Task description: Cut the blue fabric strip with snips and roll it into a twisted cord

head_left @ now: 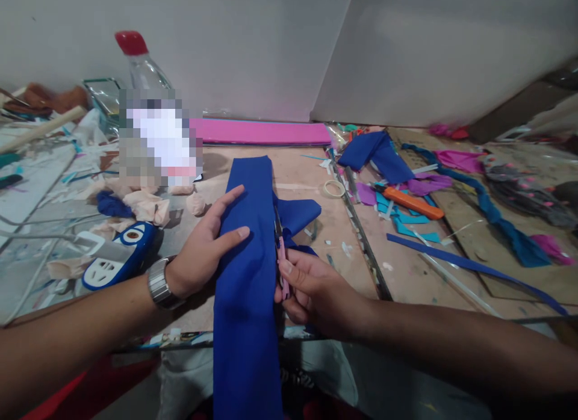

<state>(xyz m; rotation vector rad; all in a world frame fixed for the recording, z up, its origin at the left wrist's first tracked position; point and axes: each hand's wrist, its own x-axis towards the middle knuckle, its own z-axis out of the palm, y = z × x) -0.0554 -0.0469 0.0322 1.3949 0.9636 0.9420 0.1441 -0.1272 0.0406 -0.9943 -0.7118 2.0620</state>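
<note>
A long strip of blue fabric (246,275) runs from the table top down over its front edge toward me. My left hand (210,239) lies on its left side, thumb and fingers spread and pressing it flat. In my right hand (311,281) is a pair of scissors with pink handles (283,266), the fingers wrapped round them. The blades point away from me along the strip's right edge. A cut blue offcut (298,215) sticks out to the right of the blades. How far the blades are apart is hard to make out.
A blue and white power strip (120,254) with a plug and cables sits left. Behind it stand a red-capped bottle (147,71) and a blurred-out phone-like screen. A pink fabric strip (262,132) lies at the back. Tape roll (334,188), orange cutter (409,201) and scraps lie right.
</note>
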